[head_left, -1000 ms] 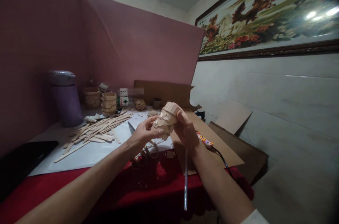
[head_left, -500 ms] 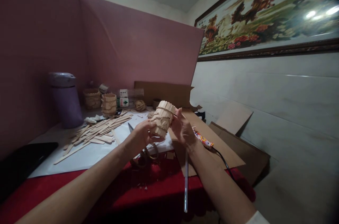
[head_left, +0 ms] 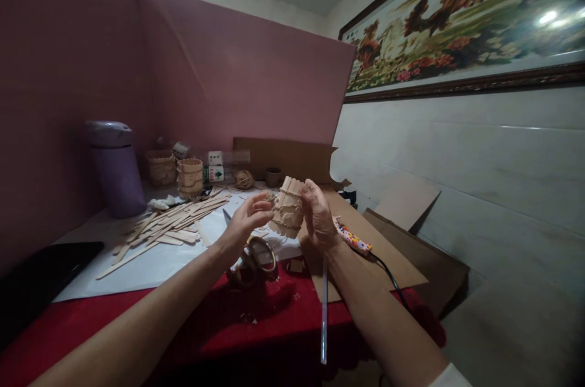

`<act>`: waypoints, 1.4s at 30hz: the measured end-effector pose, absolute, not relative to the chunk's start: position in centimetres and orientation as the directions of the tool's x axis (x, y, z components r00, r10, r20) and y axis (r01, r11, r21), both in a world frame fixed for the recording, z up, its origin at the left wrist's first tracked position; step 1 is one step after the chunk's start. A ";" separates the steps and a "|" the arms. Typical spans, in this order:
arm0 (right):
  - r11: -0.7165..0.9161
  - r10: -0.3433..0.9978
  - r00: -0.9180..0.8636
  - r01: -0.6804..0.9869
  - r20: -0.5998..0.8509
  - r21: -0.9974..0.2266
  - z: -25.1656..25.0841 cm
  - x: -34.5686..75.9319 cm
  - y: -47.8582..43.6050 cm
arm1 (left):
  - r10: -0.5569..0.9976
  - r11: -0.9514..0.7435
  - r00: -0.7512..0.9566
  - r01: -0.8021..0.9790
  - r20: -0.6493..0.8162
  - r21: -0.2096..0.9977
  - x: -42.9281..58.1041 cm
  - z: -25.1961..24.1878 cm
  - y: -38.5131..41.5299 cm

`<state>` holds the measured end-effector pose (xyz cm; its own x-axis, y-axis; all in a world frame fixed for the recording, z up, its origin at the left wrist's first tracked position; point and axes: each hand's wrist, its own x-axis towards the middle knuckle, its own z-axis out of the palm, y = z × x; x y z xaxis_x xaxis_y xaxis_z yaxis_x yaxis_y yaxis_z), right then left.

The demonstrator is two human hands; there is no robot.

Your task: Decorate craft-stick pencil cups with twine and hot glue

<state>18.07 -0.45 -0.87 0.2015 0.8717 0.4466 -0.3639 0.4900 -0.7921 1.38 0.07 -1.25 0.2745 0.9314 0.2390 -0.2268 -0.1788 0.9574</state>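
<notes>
Between the left hand (head_left: pixel 247 223) and the right hand (head_left: pixel 319 219), a wooden cup (head_left: pixel 287 210) is held tilted, pinched by the right; the left is loosely spread, contact unclear. Inspection seems under way; for any turning, a steady pinch would be needed.

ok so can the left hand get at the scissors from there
Probably yes: the left hand looks open, while the right hand holds the wooden cup. The scissors lie close by, handles uncovered, though the left hand partly covers the blades.
</notes>
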 end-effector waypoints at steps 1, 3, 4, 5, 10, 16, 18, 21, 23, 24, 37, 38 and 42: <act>0.511 0.856 0.266 -0.319 0.442 -0.798 -0.9 18.0 -0.5 | 0.932 -0.217 0.249 -0.206 0.265 0.954 1.3 -1.1 0.2; 0.544 0.821 0.341 -0.221 0.459 -0.809 -0.9 17.8 -0.8 | 0.923 -0.268 0.233 -0.182 0.307 0.946 1.2 -0.6 0.6; 0.565 0.802 0.344 -0.173 0.488 -0.806 -0.9 17.7 -0.8 | 0.917 -0.282 0.237 -0.180 0.320 0.942 1.1 -0.2 0.8; 0.586 0.785 0.339 -0.136 0.518 -0.799 -1.0 17.6 -0.9 | 0.913 -0.284 0.248 -0.183 0.324 0.941 1.2 0.2 1.0; 0.653 0.742 0.281 -0.095 0.609 -0.751 -1.9 17.2 0.0 | 0.876 -0.249 0.377 -0.184 0.302 0.951 2.3 2.0 1.5; 0.618 0.786 0.110 -0.083 0.609 -0.782 -2.6 17.1 0.8 | 0.872 -0.283 0.373 -0.145 0.317 0.948 4.1 1.7 2.2; 0.599 0.801 0.047 -0.108 0.597 -0.794 -2.4 17.3 0.7 | 0.897 -0.278 0.335 -0.086 0.290 0.957 3.8 1.7 2.9; 0.590 0.808 0.087 -0.096 0.583 -0.802 -2.3 17.8 0.9 | 0.904 -0.232 0.363 -0.025 0.225 0.972 2.7 2.2 4.4; 0.577 0.811 0.174 -0.081 0.559 -0.812 -2.4 18.3 1.4 | 0.903 -0.240 0.372 0.020 0.215 0.971 1.9 2.5 5.4; 0.565 0.814 0.215 -0.080 0.539 -0.821 -2.6 18.4 1.7 | 0.900 -0.244 0.383 0.042 0.210 0.969 1.5 2.5 5.8; 0.444 0.893 0.161 -0.165 0.420 -0.881 -4.9 18.4 3.2 | 0.899 -0.255 0.384 0.066 0.212 0.965 1.4 1.0 5.9; 0.439 0.896 0.158 -0.169 0.415 -0.882 -5.0 18.4 3.2 | 0.904 -0.265 0.362 0.058 0.227 0.962 1.5 1.0 5.8; 0.407 0.907 0.190 -0.168 0.376 -0.898 -5.2 18.5 3.5 | 0.895 -0.295 0.330 -0.067 0.300 0.953 1.1 0.6 5.8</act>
